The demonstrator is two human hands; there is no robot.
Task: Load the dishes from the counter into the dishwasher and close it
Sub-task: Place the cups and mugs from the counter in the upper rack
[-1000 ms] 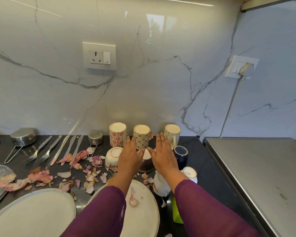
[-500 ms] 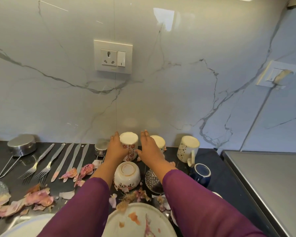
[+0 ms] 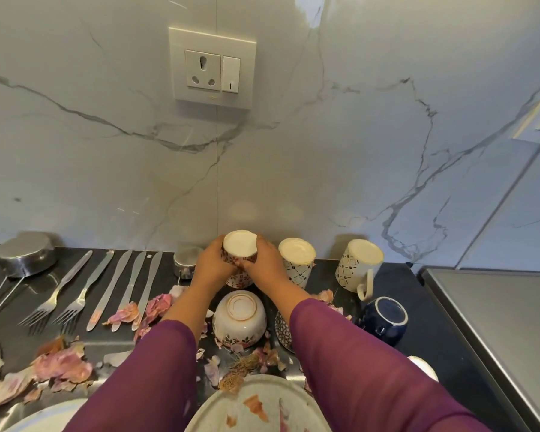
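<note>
by the wall [image 3: 293, 151], left hand [image 3: 211, 260] and right hand [image 3: 267, 263] fingers [image 3: 260, 244] grasp one red-flowered cup [image 3: 240, 247] of three.

I saw long plum-purple sleeves on both arms, left sleeve [image 3: 144, 369] and right sleeve [image 3: 356, 369], thin, slightly sheer plain fabric, hems stopping partway along the forearms, with the wrists, left hand [image 3: 214, 263] and right hand [image 3: 267, 265] bare.

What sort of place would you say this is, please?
Most likely a home kitchen: a dark counter against a marble backsplash with a wall socket, upturned cups, and forks and knives laid out.
</note>
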